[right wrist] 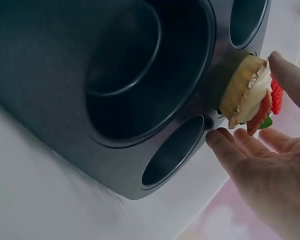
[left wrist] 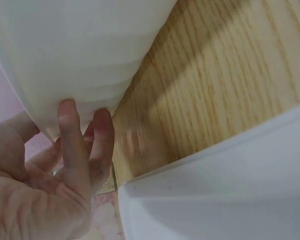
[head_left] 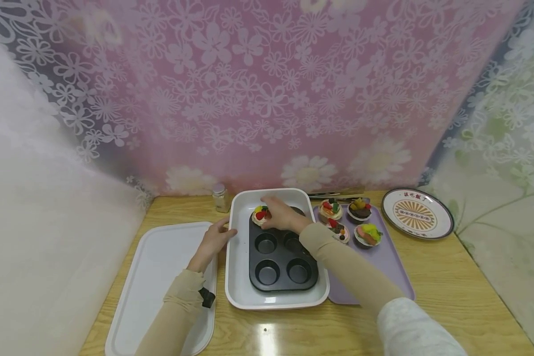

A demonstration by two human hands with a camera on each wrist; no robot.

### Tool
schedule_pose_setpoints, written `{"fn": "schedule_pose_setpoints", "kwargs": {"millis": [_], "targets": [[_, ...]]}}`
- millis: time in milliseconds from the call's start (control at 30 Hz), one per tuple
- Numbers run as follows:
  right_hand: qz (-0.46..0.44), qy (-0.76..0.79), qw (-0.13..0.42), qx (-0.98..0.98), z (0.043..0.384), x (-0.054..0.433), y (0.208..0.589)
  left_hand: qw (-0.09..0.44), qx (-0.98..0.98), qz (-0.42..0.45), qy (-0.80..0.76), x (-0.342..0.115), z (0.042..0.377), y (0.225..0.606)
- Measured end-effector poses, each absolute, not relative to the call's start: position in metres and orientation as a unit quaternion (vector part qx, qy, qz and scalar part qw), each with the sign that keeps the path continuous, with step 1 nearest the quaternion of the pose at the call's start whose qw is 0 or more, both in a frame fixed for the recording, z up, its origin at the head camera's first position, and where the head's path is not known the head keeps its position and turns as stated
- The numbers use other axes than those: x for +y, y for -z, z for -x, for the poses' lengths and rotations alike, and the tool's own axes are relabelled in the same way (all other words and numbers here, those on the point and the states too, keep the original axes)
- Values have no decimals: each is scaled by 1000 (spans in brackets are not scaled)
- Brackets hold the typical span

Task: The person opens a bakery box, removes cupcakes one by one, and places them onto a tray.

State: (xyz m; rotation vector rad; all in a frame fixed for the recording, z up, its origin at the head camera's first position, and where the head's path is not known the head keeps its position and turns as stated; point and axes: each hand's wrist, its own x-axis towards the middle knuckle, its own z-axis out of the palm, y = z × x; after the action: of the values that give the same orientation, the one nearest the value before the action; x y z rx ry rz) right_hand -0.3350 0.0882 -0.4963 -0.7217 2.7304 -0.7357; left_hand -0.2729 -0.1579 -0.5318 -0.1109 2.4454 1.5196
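A cupcake (right wrist: 250, 95) topped with cream and fruit stands in the far-left cup of the dark muffin tin (head_left: 282, 249). My right hand (head_left: 281, 213) is around it, thumb on the near side and fingers on the far side. In the right wrist view those fingers (right wrist: 225, 150) are spread, with a small gap between one fingertip and the cupcake. The tin lies in a deep white tray (head_left: 244, 296). At the tray's left rim my left hand (head_left: 213, 241) pinches the edge, its fingers (left wrist: 74, 137) against the outer wall and the thumb over the rim.
Several cupcakes (head_left: 368, 235) stand on a purple tray (head_left: 396, 277) at right. Beyond it lies a patterned plate (head_left: 416, 235). A flat white tray (head_left: 160, 267) is at left. A small lidded jar (head_left: 220, 199) and dark thin utensils (head_left: 338, 197) lie near the wall.
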Motion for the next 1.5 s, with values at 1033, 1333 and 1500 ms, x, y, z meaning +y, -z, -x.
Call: {"fn": "schedule_pose_setpoints", "kwargs": {"millis": [1033,1333,1500], "targets": [[200,156,75,964,327,64,504,125,841,34,-526,-159,272,532],[203,161,53,964,333,66,507,127,842,39,-523,-159,271,531],[208,146,45,966,333,66,507,122,843,34,-522,-157,270,530]]}}
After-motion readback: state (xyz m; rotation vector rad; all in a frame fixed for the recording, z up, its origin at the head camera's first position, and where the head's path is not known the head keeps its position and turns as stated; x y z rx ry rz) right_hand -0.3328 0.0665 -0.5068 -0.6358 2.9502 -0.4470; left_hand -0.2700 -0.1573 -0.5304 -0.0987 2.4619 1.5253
